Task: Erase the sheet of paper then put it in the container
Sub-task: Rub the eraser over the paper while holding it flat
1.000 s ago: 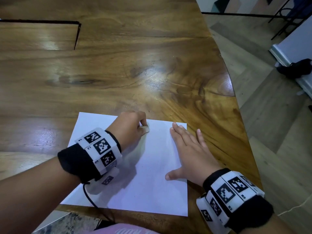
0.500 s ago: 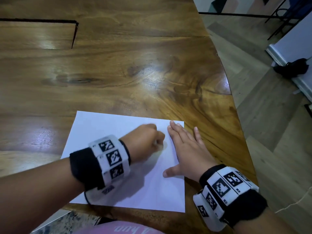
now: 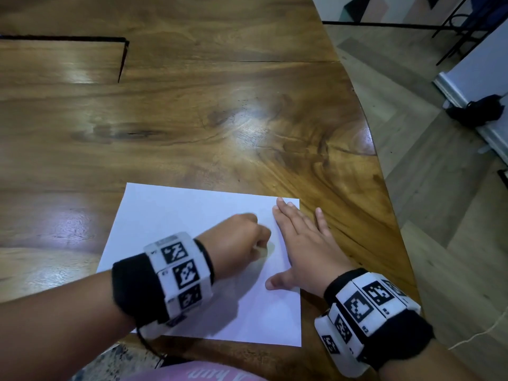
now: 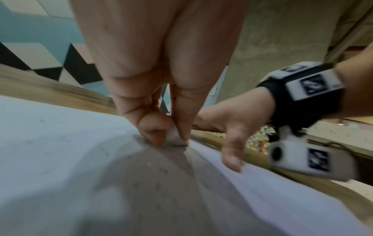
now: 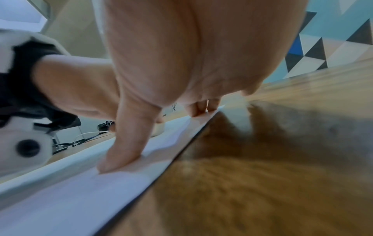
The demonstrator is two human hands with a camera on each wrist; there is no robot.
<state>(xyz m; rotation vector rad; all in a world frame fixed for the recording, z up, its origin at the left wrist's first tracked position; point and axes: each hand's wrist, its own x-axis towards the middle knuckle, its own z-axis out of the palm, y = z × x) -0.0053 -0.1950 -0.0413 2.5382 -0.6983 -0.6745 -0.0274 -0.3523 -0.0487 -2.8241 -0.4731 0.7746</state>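
A white sheet of paper (image 3: pixel 170 215) lies flat on the wooden table (image 3: pixel 220 119), close to its near edge. My left hand (image 3: pixel 261 246) is curled into a fist over the sheet's right half. It pinches a small white eraser (image 4: pixel 177 138) and presses its tip onto the paper (image 4: pixel 60 143), where faint grey specks show. My right hand (image 3: pixel 294 243) lies flat with straight fingers on the sheet's right edge and holds it down. Its thumb (image 5: pixel 125 151) presses on the paper (image 5: pixel 70 199). No container is in view.
The table's curved right edge (image 3: pixel 384 188) drops to a pale plank floor (image 3: pixel 439 215). A dark seam (image 3: pixel 121 61) cuts the tabletop at the far left. A black object (image 3: pixel 478 110) lies on the floor by a white wall, and dark chair legs (image 3: pixel 453 31) stand beyond.
My left hand has slid the eraser from the sheet's top middle toward me and to the right, ending next to my right hand. The right hand has stayed flat on the paper.
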